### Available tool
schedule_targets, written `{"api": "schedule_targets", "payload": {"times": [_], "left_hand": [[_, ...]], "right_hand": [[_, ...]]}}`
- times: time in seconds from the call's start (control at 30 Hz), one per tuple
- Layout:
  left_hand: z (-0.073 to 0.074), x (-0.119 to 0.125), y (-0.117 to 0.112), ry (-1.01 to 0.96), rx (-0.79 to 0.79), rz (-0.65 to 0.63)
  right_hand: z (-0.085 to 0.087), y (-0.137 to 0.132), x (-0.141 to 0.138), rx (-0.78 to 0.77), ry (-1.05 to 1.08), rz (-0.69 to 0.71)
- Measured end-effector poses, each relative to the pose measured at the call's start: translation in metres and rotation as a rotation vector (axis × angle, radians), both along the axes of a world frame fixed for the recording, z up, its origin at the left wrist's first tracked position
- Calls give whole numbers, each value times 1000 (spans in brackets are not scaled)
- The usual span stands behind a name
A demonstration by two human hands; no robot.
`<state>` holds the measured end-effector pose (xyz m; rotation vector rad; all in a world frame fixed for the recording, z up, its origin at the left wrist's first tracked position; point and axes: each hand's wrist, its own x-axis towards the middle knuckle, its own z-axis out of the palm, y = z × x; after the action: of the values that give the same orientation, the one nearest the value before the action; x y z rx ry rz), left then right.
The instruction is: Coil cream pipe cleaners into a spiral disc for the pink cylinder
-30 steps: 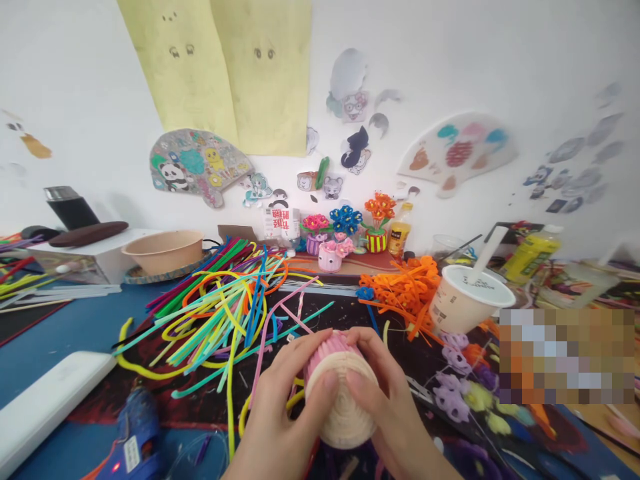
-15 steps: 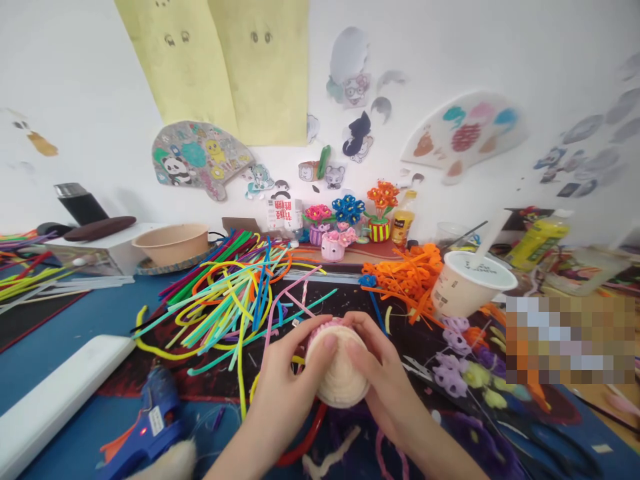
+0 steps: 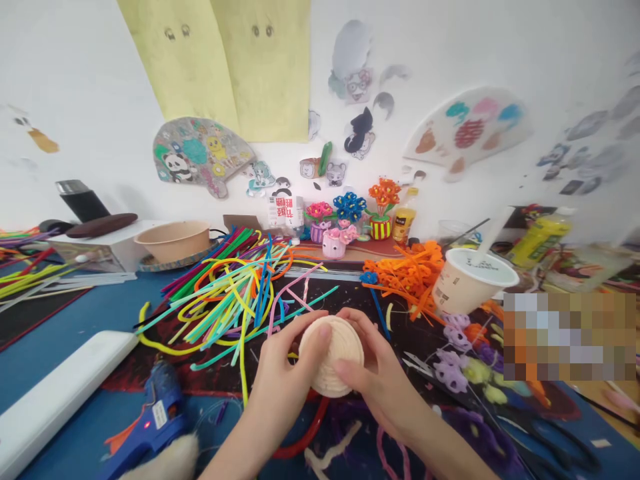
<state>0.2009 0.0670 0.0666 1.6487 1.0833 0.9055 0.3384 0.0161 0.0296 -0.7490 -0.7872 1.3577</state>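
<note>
A round cream piece of coiled pipe cleaner point(image 3: 334, 380) is held between both hands, its spiral face turned toward me. My left hand point(image 3: 295, 363) grips its left side, thumb lying across the face and fingers behind. On the right, my right hand point(image 3: 367, 363) presses its thumb on the lower right of the face, with its fingers around the far side. What lies behind the disc is hidden. Below it on the table are a cream pipe cleaner strip point(image 3: 333, 453) and a red pipe cleaner point(image 3: 313, 430).
A blue glue gun point(image 3: 159, 413) with a lit red light lies at lower left, near a long white case point(image 3: 65, 400). Colourful pipe cleaners point(image 3: 235, 293) spread behind. Right stand a paper cup point(image 3: 470, 287), orange pipe cleaner flowers point(image 3: 405, 273) and black scissors point(image 3: 545, 433).
The cream piece has tilted so its round face shows more fully; the pink edge behind its top is now hidden. My right thumb has slid lower on the face.
</note>
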Motion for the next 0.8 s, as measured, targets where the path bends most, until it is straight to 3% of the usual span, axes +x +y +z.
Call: {"api": "schedule_targets", "payload": {"times": [0.63, 0.8], "left_hand": [[0, -6, -3, 29, 53, -30], [-4, -13, -2, -1, -16, -91]], "right_hand": [[1, 0, 0, 66, 5, 15], [3, 0, 0, 67, 21, 1]]}}
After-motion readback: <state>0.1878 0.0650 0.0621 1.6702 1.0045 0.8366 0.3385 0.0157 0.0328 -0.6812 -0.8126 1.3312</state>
